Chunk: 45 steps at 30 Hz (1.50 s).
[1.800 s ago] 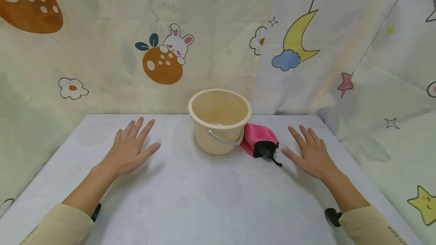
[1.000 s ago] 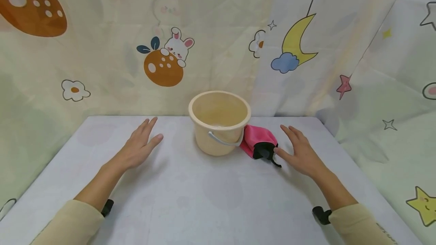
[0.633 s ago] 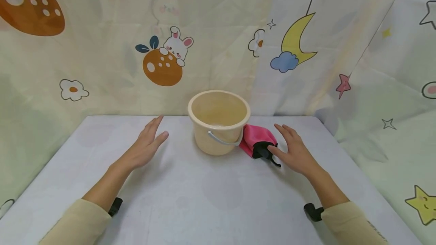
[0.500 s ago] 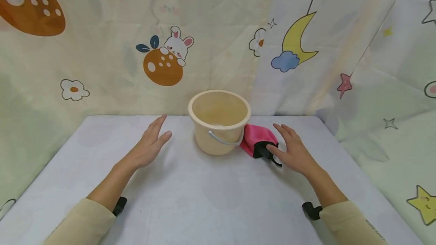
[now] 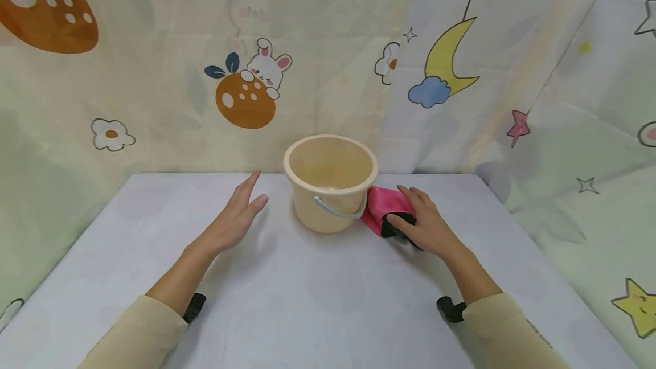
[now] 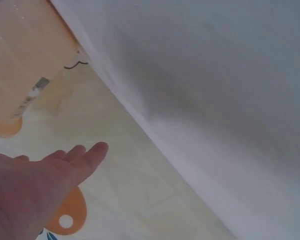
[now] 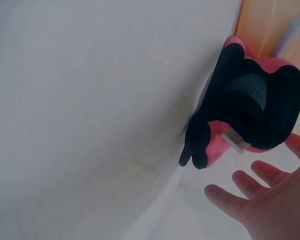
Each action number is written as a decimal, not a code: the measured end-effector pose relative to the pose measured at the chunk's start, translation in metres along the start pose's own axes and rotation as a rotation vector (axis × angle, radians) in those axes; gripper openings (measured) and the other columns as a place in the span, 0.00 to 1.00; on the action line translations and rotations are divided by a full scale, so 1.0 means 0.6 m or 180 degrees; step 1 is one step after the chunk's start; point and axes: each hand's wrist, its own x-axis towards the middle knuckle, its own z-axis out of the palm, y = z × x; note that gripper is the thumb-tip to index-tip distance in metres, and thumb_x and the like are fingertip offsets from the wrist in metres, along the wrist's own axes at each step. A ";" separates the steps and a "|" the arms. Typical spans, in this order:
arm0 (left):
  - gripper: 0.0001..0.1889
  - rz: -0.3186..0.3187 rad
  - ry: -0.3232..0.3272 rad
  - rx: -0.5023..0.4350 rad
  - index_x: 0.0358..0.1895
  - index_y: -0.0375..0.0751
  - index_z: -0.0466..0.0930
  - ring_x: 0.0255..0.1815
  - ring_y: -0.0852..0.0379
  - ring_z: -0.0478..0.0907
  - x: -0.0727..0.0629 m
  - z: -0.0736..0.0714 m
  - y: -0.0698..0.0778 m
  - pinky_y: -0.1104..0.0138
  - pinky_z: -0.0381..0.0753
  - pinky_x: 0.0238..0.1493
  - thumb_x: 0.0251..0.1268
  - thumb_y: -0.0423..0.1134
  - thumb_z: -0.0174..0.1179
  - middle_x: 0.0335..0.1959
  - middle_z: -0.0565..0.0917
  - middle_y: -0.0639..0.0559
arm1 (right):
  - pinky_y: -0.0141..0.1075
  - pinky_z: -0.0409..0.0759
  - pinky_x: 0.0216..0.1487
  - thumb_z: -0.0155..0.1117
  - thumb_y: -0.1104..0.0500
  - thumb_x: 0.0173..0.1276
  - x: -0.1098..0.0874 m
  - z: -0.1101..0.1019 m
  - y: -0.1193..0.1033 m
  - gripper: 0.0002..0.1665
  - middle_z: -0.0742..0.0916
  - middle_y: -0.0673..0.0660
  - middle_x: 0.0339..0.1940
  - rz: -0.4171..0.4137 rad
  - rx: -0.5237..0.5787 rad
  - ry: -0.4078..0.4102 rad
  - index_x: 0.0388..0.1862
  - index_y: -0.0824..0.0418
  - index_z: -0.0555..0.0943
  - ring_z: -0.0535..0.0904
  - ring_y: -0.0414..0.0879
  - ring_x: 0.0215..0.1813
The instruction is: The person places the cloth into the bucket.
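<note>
In the head view, a cream bucket [image 5: 328, 198] stands upright at the center of the frame, near the far edge of the white tabletop [image 5: 328, 300], its pale handle [image 5: 339, 213] hanging down the front. Against its right side lies a pink and black cloth bundle [image 5: 380, 201], just right of center. The right hand [image 5: 427, 226] is open beside the bundle, thumb over its black part and fingers along its right side; whether they touch cannot be told. The left hand [image 5: 233, 221], left of center, is open and holds nothing, fingers extended toward the bucket, apart from it. A white tag [image 7: 234, 140] shows on the bundle in the right wrist view.
</note>
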 end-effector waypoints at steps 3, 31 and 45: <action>0.38 0.0019 0.0045 -0.0068 0.85 0.49 0.36 0.85 0.36 0.38 0.005 0.006 0.004 0.33 0.42 0.77 0.83 0.60 0.35 0.85 0.42 0.39 | 0.73 0.66 0.66 0.59 0.33 0.73 0.007 0.005 -0.002 0.50 0.56 0.68 0.83 0.0030 -0.0030 -0.0051 0.85 0.51 0.54 0.52 0.70 0.81; 0.39 0.0239 0.0404 -0.1203 0.85 0.47 0.33 0.82 0.31 0.49 0.056 0.073 0.053 0.39 0.50 0.79 0.81 0.55 0.39 0.82 0.49 0.36 | 0.72 0.60 0.72 0.47 0.37 0.79 0.044 0.047 -0.019 0.41 0.56 0.69 0.83 0.0184 0.0092 -0.0191 0.84 0.52 0.56 0.48 0.71 0.81; 0.41 0.0302 0.0489 -0.1658 0.85 0.52 0.30 0.82 0.43 0.51 0.068 0.099 0.070 0.44 0.51 0.80 0.80 0.53 0.42 0.83 0.50 0.39 | 0.67 0.72 0.65 0.59 0.36 0.72 0.052 0.055 -0.016 0.48 0.58 0.69 0.82 0.0186 -0.0107 -0.0287 0.85 0.46 0.55 0.52 0.71 0.79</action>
